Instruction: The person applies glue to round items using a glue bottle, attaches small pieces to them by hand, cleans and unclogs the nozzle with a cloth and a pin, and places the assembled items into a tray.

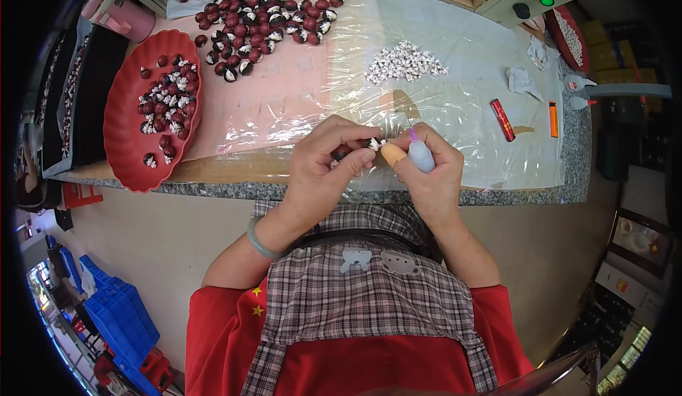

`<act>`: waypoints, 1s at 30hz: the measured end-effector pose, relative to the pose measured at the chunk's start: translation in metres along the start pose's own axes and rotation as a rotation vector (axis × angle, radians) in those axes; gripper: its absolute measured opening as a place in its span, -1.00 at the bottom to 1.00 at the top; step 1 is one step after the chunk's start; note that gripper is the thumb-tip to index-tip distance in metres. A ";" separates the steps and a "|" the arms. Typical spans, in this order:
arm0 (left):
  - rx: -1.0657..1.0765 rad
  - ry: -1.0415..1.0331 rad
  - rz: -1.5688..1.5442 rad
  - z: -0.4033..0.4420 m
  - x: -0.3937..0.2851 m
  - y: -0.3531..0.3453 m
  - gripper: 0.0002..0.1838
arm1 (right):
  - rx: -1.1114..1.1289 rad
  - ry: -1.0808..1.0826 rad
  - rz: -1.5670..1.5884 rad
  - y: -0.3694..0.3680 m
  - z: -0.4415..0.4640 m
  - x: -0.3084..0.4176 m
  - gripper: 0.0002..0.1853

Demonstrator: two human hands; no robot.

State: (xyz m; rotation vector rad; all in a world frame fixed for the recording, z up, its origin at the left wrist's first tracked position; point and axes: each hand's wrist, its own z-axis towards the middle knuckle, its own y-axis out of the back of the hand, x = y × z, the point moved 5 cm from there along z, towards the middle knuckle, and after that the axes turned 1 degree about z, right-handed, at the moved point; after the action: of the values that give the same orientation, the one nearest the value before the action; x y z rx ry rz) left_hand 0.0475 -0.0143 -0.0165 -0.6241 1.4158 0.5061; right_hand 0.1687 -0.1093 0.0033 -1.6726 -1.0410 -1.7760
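Observation:
My left hand is closed around a small dark red and black piece with white bits, held over the table's front edge. Another dark red piece shows within its fingers. My right hand grips a small white glue bottle with a purple tip. Its thumb, in a tan cover, touches the white bits beside my left fingertips. Beyond the hands lies a heap of small white pieces on the plastic-covered table. Many dark red and black balls are spread at the back left.
A red scalloped tray with finished-looking balls stands at the left, near a pink jug. At right are a red tube, an orange stick, crumpled tissue and small bottles. Blue crates stand on the floor.

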 end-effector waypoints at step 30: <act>-0.173 -0.295 1.131 0.106 -0.024 0.070 -0.71 | 0.093 -0.126 0.235 0.021 0.005 -0.010 -0.80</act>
State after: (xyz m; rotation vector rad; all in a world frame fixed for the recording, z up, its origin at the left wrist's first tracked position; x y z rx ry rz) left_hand 0.0777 0.1098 0.0054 0.1954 1.3455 1.5475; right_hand 0.1895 -0.1192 -0.0026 -1.7872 -0.9215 -1.4684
